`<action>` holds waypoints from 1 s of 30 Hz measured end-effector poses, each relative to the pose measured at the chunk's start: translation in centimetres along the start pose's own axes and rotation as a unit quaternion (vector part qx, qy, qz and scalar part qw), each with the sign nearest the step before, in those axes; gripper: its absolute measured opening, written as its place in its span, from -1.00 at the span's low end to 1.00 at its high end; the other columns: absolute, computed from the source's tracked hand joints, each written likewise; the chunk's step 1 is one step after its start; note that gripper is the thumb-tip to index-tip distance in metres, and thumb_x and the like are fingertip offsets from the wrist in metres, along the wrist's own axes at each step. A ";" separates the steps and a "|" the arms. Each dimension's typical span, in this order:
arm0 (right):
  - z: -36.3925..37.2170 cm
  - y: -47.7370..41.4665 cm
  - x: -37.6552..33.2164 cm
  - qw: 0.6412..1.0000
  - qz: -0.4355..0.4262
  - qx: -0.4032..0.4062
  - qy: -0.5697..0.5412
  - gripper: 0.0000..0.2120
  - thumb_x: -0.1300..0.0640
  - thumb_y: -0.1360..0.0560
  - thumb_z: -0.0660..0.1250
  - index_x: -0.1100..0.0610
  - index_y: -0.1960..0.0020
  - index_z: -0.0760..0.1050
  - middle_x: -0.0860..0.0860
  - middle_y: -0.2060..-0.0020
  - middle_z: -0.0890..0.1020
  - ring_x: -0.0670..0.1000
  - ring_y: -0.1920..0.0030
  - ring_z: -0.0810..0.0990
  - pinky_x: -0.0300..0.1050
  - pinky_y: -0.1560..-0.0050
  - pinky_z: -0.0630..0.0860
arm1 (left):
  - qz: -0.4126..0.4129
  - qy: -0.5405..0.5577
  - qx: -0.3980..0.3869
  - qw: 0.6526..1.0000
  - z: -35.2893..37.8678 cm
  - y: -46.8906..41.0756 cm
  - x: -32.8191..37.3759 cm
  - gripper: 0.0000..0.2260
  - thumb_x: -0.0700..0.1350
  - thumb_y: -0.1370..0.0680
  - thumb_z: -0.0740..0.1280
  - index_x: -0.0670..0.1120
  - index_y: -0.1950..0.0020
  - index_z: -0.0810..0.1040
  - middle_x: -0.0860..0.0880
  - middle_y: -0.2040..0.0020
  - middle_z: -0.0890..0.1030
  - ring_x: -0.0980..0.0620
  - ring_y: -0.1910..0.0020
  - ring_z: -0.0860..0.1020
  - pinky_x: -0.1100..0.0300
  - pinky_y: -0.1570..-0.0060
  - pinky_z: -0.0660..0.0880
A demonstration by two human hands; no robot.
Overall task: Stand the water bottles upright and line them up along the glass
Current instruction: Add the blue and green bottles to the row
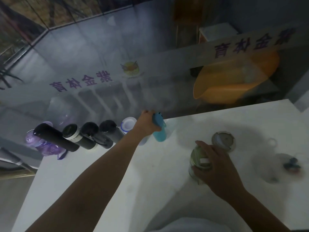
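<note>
My left hand grips the top of a blue bottle that stands upright at the glass wall. To its left a row of bottles stands along the glass: a white-lidded one, three dark flasks, a tall black flask and a purple bottle. My right hand closes around a clear greenish bottle in the middle of the white table. Just behind that hand stands a clear bottle with a grey lid.
Further right on the table are a clear bottle and a small dark object, both blurred. Behind the glass lie an orange basin and a wooden stool. The table's left edge drops off near the purple bottle.
</note>
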State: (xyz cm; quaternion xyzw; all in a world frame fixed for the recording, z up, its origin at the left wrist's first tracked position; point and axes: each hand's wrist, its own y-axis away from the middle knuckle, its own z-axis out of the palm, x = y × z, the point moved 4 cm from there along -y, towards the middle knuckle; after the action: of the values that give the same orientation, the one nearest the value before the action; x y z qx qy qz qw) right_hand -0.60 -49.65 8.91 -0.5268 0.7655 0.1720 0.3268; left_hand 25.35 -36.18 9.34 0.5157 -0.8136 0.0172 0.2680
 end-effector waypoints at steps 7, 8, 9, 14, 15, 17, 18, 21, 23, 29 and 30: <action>0.2 0.3 -0.1 1.000 0.006 0.015 -0.012 -0.27 -0.03 -0.32 0.50 -0.10 -0.41 0.27 -0.02 -0.20 0.46 0.01 -0.18 0.41 -0.17 -0.13 0.43 | 0.015 -0.016 -0.037 0.999 0.9 -0.7 -0.8 -0.33 -0.10 -0.34 0.56 -0.07 -0.39 0.36 -0.12 -0.36 0.34 -0.12 -0.22 0.47 0.14 -0.23 0.40; 0.2 0.3 0.0 1.000 0.008 0.017 -0.014 -0.28 -0.03 -0.32 0.50 -0.12 -0.41 0.27 -0.02 -0.20 0.46 0.01 -0.18 0.41 -0.16 -0.13 0.44 | 0.016 -0.013 -0.034 0.999 1.0 -0.7 -0.9 -0.33 -0.10 -0.34 0.56 -0.07 -0.39 0.36 -0.11 -0.36 0.34 -0.12 -0.22 0.47 0.14 -0.23 0.40; 0.2 0.4 0.1 1.000 0.010 0.020 -0.017 -0.28 -0.03 -0.32 0.50 -0.13 -0.40 0.26 -0.03 -0.20 0.45 0.01 -0.18 0.41 -0.14 -0.14 0.44 | 0.018 -0.011 -0.033 0.999 1.0 -0.7 -1.0 -0.33 -0.10 -0.35 0.56 -0.07 -0.40 0.37 -0.11 -0.36 0.34 -0.12 -0.22 0.47 0.15 -0.22 0.40; 0.2 0.5 -0.1 0.999 0.008 0.028 -0.016 -0.27 -0.02 -0.33 0.50 -0.14 -0.41 0.25 -0.02 -0.22 0.44 0.01 -0.19 0.40 -0.07 -0.17 0.47 | 0.030 -0.012 -0.036 0.999 1.2 -0.7 -1.3 -0.34 -0.10 -0.36 0.54 -0.07 -0.40 0.36 -0.12 -0.36 0.34 -0.14 -0.21 0.49 0.12 -0.23 0.42; 0.2 0.5 -0.1 1.000 0.005 0.026 -0.012 -0.27 -0.02 -0.34 0.49 -0.14 -0.42 0.24 -0.02 -0.22 0.44 0.01 -0.19 0.41 -0.07 -0.18 0.47 | 0.031 -0.013 -0.036 0.999 1.3 -0.7 -1.3 -0.34 -0.10 -0.37 0.53 -0.07 -0.41 0.35 -0.12 -0.36 0.34 -0.15 -0.21 0.49 0.10 -0.24 0.42; 0.3 0.5 -0.1 1.000 0.004 0.020 -0.006 -0.25 -0.02 -0.34 0.48 -0.14 -0.44 0.21 -0.01 -0.23 0.45 0.02 -0.20 0.41 -0.08 -0.19 0.45 | 0.032 -0.008 -0.034 0.999 1.4 -0.7 -1.4 -0.35 -0.10 -0.38 0.52 -0.06 -0.41 0.35 -0.12 -0.36 0.35 -0.17 -0.21 0.50 0.07 -0.25 0.44; 0.3 0.5 -0.2 1.000 0.005 0.021 -0.007 -0.24 -0.02 -0.35 0.48 -0.12 -0.45 0.21 -0.01 -0.24 0.45 0.02 -0.21 0.41 -0.07 -0.21 0.45 | 0.033 -0.003 -0.030 0.999 1.5 -0.6 -1.5 -0.35 -0.09 -0.38 0.52 -0.04 -0.41 0.34 -0.12 -0.36 0.35 -0.18 -0.22 0.49 0.05 -0.25 0.45; 0.5 0.9 -0.4 0.999 0.016 0.039 -0.023 -0.21 0.01 -0.34 0.50 -0.07 -0.47 0.20 0.01 -0.27 0.45 0.00 -0.22 0.42 -0.12 -0.25 0.41 | 0.037 -0.004 -0.026 0.999 1.6 -0.6 -1.8 -0.29 -0.04 -0.37 0.53 0.02 -0.44 0.27 -0.11 -0.39 0.33 -0.20 -0.30 0.41 -0.07 -0.32 0.41; 0.5 1.1 -0.5 0.998 0.020 0.045 -0.030 -0.21 0.04 -0.33 0.52 -0.03 -0.46 0.22 0.01 -0.28 0.45 -0.01 -0.23 0.42 -0.15 -0.24 0.38 | 0.051 -0.032 -0.015 0.998 1.5 -0.3 -1.7 -0.26 0.00 -0.37 0.53 0.03 -0.46 0.24 -0.11 -0.42 0.31 -0.20 -0.35 0.35 -0.08 -0.34 0.37; 0.3 0.6 -0.4 0.999 0.014 0.014 -0.028 -0.19 0.11 -0.29 0.54 -0.01 -0.45 0.25 0.00 -0.24 0.45 -0.01 -0.20 0.43 -0.09 -0.20 0.47 | 0.123 -0.034 0.101 0.987 1.0 4.8 -1.1 -0.25 0.01 -0.40 0.49 -0.05 -0.51 0.24 -0.11 -0.48 0.31 -0.18 -0.40 0.31 0.00 -0.36 0.26; 0.2 0.3 -0.4 0.999 0.018 0.007 -0.029 -0.20 0.12 -0.29 0.54 -0.01 -0.44 0.26 -0.02 -0.20 0.45 -0.04 -0.17 0.43 -0.14 -0.16 0.47 | 0.134 -0.014 0.125 0.983 1.4 6.3 -1.5 -0.26 0.00 -0.41 0.49 -0.07 -0.51 0.26 -0.13 -0.48 0.31 -0.17 -0.41 0.30 0.01 -0.37 0.25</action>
State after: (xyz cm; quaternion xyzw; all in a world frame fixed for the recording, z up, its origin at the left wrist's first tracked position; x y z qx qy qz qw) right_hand -0.69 -49.14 9.00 -0.5056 0.7660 0.1874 0.3500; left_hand 19.94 -32.41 9.01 0.4317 -0.8703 0.1479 0.1854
